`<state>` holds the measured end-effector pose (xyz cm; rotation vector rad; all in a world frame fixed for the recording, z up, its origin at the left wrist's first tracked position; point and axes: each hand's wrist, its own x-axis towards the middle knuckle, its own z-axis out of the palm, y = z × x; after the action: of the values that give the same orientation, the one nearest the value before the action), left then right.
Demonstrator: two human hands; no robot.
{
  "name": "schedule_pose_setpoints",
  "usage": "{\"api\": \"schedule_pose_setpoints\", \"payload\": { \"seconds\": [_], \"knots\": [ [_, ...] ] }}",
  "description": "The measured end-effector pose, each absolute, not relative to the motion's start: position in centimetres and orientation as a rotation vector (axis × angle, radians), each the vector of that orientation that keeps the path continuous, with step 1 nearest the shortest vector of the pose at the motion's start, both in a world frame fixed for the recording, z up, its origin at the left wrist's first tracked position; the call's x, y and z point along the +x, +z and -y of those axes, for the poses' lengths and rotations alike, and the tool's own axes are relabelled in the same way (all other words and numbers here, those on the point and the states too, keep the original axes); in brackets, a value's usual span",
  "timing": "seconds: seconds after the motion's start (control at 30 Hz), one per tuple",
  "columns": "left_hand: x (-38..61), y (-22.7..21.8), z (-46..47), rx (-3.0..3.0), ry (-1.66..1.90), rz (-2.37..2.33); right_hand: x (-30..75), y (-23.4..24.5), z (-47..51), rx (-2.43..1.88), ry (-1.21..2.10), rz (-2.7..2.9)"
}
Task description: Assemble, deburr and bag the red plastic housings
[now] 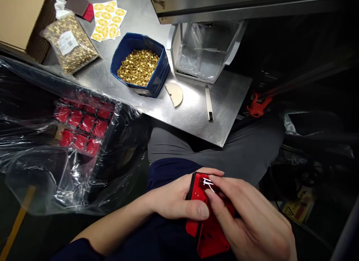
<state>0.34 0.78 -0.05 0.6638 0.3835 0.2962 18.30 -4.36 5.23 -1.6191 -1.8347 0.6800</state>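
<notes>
Both hands point(179, 199) point(252, 219) together, fingers point(215, 201) pinching

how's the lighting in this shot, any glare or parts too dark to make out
Head view: the steel table is brightly lit, with a pale sheen; glare streaks the plastic wrap over the tray of red parts; the right side falls into near-black shadow; both hands and the red part are dimmer, slightly soft.

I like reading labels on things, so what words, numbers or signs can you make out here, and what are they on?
Nothing can be read.
White label on the bag of brass parts: a code square and print, too small.
Yellow round stickers: blurred.
Yellow warning sign by the floor: too dark.
Red part in both hands: no lettering visible.
</notes>
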Motion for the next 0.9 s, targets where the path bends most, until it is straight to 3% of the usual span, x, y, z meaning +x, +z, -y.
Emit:
{"api": "schedule_pose_setpoints", "payload": {
  "seconds": [0.9],
  "knots": [
    [0.34,-0.11,-0.92,0.76,0.26,-0.447,18.13,5.34,4.45,-1.555,0.597,1.872]
  ]
}}
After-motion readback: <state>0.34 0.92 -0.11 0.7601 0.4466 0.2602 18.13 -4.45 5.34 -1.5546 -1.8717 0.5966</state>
